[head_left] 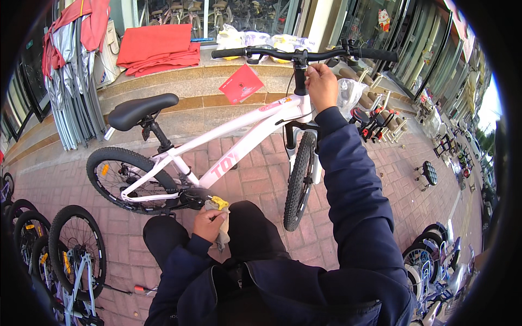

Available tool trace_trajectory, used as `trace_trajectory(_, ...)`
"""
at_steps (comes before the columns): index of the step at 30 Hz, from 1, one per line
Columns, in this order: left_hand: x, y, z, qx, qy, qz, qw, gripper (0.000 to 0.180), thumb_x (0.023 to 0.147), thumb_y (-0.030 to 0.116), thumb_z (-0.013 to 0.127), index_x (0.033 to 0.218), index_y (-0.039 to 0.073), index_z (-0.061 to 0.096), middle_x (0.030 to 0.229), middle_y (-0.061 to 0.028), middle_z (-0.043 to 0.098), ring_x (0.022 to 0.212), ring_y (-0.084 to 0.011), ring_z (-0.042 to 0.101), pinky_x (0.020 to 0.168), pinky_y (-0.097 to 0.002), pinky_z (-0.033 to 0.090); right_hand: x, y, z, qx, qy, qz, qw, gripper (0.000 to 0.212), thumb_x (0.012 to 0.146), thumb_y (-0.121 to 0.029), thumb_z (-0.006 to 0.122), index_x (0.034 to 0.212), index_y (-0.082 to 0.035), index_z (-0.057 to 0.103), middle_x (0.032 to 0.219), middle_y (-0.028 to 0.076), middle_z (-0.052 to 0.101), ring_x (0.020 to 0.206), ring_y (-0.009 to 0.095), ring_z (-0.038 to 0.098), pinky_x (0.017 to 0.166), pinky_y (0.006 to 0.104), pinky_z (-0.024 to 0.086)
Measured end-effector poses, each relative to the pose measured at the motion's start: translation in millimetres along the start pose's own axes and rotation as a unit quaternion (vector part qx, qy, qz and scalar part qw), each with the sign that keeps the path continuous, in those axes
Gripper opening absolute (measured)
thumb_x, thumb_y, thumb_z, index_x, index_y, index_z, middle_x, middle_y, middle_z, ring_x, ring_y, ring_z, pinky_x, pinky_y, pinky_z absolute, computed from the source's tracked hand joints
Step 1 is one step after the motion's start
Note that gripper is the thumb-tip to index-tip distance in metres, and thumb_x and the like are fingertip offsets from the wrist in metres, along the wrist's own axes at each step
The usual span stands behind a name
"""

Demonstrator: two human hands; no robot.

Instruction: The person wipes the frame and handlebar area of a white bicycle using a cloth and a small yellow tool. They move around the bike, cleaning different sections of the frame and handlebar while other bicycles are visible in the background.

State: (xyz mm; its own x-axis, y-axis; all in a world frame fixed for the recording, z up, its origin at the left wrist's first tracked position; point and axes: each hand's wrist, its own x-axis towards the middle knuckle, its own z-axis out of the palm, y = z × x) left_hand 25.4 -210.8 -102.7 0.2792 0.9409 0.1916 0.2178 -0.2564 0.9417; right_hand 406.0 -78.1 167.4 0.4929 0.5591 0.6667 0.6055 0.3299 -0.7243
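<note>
Two bare hands: working well apart, the left hand low, the right hand high.
Left hand: clamping on a crumpled greyish-beige cloth, a bright yellow piece showing at its top, near the bicycle's crank.
Right hand: curling beside the black steering column, under the straight black handlebar; whether the fingers are gripping, cannot tell.
Pale pinkish-white bicycle: standing upright before the person on reddish brick paving.
Knobbly black front tyre: resting on the paving.
Red rectangular card: showing below the handlebar's left half.
</note>
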Motion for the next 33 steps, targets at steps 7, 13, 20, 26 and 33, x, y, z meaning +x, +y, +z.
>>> trace_trajectory(7, -3.5, 3.2, -1.4, -0.001, -0.003, -0.022, 1.0, 0.018, 0.085, 0.017, 0.075, 0.093, 0.001, 0.077, 0.091, -0.0143, 0.07, 0.091, -0.0246, 0.066, 0.084, -0.0351, 0.051, -1.8, 6.8, 10.4, 0.096, 0.054, 0.027, 0.994, 0.012, 0.097, -0.011, 0.062, 0.097, 0.0, 0.066, 0.08, 0.004, 0.068, 0.061, 0.01, 0.061, 0.057, 0.0272, 0.05)
trace_trajectory(13, -4.9, -0.4, -1.2, 0.028, -0.016, 0.005, 0.999, 0.018, 0.085, 0.017, 0.075, 0.092, 0.001, 0.076, 0.09, -0.0137, 0.07, 0.086, -0.0243, 0.066, 0.079, -0.0349, 0.051, -2.7, 14.6, 7.8, 0.056, 0.033, 0.024, 0.998, 0.01, 0.095, -0.01, 0.064, 0.094, -0.001, 0.068, 0.076, 0.003, 0.067, 0.061, 0.009, 0.06, 0.058, 0.0268, 0.05)
trace_trajectory(20, -2.5, -0.3, 2.5, 0.033, -0.003, 0.043, 0.999, 0.018, 0.085, 0.017, 0.076, 0.091, 0.0, 0.076, 0.087, -0.0137, 0.069, 0.083, -0.0251, 0.067, 0.076, -0.0343, 0.051, -0.9, 19.9, 3.8, 0.011, 0.062, -0.023, 0.998, 0.01, 0.094, -0.01, 0.065, 0.094, -0.001, 0.07, 0.075, 0.003, 0.068, 0.062, 0.009, 0.059, 0.059, 0.0262, 0.049)
trace_trajectory(26, -5.8, 3.8, 2.2, 0.022, -0.017, 0.008, 1.0, 0.017, 0.085, 0.016, 0.075, 0.093, 0.0, 0.076, 0.089, -0.0145, 0.069, 0.086, -0.0251, 0.066, 0.078, -0.0345, 0.051, 2.5, 24.7, 5.6, 0.061, 0.049, -0.032, 0.996, 0.012, 0.096, -0.012, 0.065, 0.096, 0.0, 0.069, 0.077, 0.002, 0.069, 0.061, 0.008, 0.059, 0.059, 0.0261, 0.049)
trace_trajectory(33, -4.3, 2.9, 2.1, 0.003, -0.045, -0.005, 0.999, 0.017, 0.084, 0.018, 0.075, 0.095, 0.005, 0.078, 0.101, -0.0156, 0.067, 0.093, -0.0273, 0.066, 0.085, -0.0352, 0.052, 9.0, 32.2, -3.0, 0.058, 0.013, -0.077, 0.995, 0.011, 0.095, -0.009, 0.065, 0.099, 0.0, 0.07, 0.082, 0.002, 0.071, 0.07, 0.008, 0.06, 0.067, 0.0242, 0.05)
